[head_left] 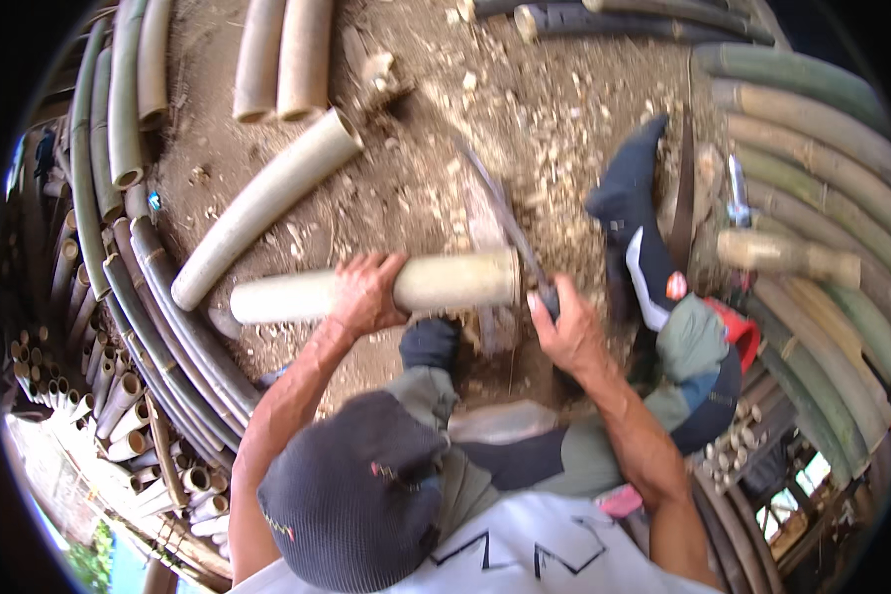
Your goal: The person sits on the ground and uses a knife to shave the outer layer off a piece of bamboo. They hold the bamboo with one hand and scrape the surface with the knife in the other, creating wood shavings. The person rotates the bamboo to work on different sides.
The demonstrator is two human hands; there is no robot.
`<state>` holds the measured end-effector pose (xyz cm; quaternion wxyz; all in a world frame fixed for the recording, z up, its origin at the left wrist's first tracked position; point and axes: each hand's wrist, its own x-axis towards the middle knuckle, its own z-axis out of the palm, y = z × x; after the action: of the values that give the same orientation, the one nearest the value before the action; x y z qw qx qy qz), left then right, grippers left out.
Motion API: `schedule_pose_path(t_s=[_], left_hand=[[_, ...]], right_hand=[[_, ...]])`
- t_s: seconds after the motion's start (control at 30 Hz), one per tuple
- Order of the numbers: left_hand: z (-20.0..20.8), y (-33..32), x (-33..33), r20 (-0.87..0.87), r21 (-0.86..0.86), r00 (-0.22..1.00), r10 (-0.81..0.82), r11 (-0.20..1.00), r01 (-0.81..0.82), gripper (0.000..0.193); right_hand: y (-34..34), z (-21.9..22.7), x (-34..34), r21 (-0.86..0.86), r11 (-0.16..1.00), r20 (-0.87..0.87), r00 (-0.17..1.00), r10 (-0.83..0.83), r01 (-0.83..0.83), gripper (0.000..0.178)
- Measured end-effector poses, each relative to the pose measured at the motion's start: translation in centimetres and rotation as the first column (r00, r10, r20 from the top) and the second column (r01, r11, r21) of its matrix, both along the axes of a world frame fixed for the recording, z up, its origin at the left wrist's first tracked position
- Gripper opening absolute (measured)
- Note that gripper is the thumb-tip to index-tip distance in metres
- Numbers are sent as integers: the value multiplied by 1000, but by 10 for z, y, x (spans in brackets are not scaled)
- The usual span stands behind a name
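Observation:
My left hand (368, 294) is closed over a thick, pale bamboo length (460, 280) lying crosswise in front of me. My right hand (572, 327) grips a machete (500, 208) by its dark handle. The long, slightly curved blade points away and to the left, close by the bamboo's cut right end; I cannot tell whether they touch. Beneath that end lies a worn wood piece (487, 223). Another pale bamboo length (267, 208) rests slanted on the ground beyond my left hand.
Bamboo poles (183, 317) line the left side, and green and tan poles (812, 178) the right. A short wooden club (787, 255) lies on the right-hand poles. My dark-covered foot (636, 173) stretches forward right of the machete. Wood chips (525, 89) litter the dirt.

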<state>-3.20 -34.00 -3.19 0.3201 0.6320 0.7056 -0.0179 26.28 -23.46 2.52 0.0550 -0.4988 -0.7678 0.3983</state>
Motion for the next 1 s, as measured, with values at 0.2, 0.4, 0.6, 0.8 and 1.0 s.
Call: schedule_pose_path(t_s=[0.2,0.4,0.6,0.8,1.0], left_hand=[[-5,-7,12,-55,243,997,55,969,-40,81],[-8,-19,16,-79,299,991,104,951,-76,82],[-8,-19,26,-130,352,984,120,934,-67,82],[-13,-35,29,-188,412,972,143,910,-55,79],[-24,-36,35,-217,472,960,175,880,-54,85]], right_hand=[[-3,-12,5,81,993,70,995,76,-82,36],[4,14,-7,35,999,-88,996,24,-21,37],[3,-21,16,-32,999,97,995,27,-24,35],[6,36,-16,22,1000,-123,992,-3,6,33],[7,-32,20,-208,978,300,949,98,-35,34]])
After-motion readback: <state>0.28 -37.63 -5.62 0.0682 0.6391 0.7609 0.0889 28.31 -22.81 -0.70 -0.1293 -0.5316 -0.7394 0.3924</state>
